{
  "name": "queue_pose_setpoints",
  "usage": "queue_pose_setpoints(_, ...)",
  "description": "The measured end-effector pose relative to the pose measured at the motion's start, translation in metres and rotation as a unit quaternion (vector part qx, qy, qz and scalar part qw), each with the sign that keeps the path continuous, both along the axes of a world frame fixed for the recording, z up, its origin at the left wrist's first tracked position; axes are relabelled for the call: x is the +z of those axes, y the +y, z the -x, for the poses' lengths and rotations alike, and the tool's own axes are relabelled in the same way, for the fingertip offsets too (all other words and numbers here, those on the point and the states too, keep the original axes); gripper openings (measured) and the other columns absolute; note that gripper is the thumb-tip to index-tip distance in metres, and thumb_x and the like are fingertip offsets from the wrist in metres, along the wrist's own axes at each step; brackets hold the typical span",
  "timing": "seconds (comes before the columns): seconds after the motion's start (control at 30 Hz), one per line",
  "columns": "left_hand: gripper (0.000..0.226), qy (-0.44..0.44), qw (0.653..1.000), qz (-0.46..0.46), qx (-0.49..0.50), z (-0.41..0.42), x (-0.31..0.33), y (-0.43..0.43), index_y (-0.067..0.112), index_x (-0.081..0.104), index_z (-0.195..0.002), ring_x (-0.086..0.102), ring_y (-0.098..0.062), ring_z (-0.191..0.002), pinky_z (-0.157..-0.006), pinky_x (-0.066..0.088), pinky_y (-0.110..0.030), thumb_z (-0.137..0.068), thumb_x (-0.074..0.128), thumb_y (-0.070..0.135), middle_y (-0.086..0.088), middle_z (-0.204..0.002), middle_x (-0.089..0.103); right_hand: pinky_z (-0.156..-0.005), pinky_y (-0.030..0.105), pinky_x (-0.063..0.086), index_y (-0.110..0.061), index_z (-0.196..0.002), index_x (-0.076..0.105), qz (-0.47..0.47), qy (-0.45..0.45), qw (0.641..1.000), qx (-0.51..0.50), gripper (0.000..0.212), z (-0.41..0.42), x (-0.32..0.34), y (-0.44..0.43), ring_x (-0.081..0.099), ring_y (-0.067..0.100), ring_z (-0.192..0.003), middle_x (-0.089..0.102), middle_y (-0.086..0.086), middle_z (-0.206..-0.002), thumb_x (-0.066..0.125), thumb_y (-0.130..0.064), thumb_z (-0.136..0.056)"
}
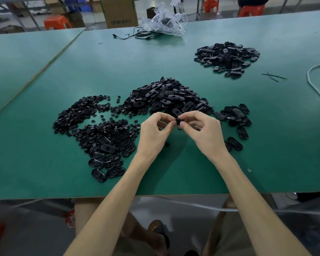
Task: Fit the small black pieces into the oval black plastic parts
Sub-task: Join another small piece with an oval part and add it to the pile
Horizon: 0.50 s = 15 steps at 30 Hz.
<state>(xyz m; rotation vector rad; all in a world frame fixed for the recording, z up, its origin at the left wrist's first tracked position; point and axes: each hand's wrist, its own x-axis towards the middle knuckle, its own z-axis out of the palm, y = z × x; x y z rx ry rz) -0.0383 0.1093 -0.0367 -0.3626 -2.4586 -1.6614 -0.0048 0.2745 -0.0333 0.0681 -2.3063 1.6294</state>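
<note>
Pinching one black part [178,120] between them, left hand [153,133] and right hand [203,132] fingertip-to-fingertip.

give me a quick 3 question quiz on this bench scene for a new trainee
1. True or false: the left hand and the right hand both pinch one black plastic part over the green table.
2. Where is the heap of small round black pieces? A: left of the hands. B: right of the hands. C: on the floor.
3. Fill in: the crumpled clear plastic bag lies at the table's ___ edge.
Key: 1 true; 2 A; 3 far.
</note>
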Motion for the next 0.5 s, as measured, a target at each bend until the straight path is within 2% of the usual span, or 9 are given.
queue_pose_setpoints(0.2,0.015,-0.006,1.0,-0.011,-0.01,0.0007,0.0003,-0.0009,0.029,0.072,-0.088,0.068,-0.01,-0.074,-0.073,0.058,-0.032,-0.092,0.078,0.015,0.012,-0.083,0.075,-0.084,0.031,0.063,-0.019,-0.103,0.078,0.015,-0.004,1.0,0.01,0.018,0.0005,0.0002,0.0008,0.077,0.012,-0.088,0.079,-0.008,-0.093,0.077,-0.006,-0.092)
queue_pose_setpoints(0.37,0.007,0.008,1.0,-0.01,-0.007,-0.0001,0.0015,-0.0011,0.022,0.075,-0.091,0.069,-0.009,-0.077,-0.072,0.054,-0.025,-0.091,0.079,0.016,0.013,-0.083,0.076,-0.081,0.025,0.062,-0.013,-0.103,0.077,0.033,0.009,0.999,0.016,0.017,0.0004,0.0025,0.0005,0.078,0.012,-0.084,0.073,0.007,-0.108,0.076,0.0,-0.092)
queue_pose_setpoints(0.5,0.005,0.014,1.0,0.0,-0.003,-0.0008,0.0029,-0.0018,0.016,0.075,-0.093,0.069,-0.007,-0.081,-0.071,0.046,-0.013,-0.09,0.08,0.016,0.009,-0.086,0.076,-0.08,0.022,0.06,-0.011,-0.105,0.077,0.04,0.0,0.999,0.024,0.016,0.0003,0.0015,0.0016,0.078,0.013,-0.082,0.078,0.007,-0.099,0.077,-0.002,-0.091)
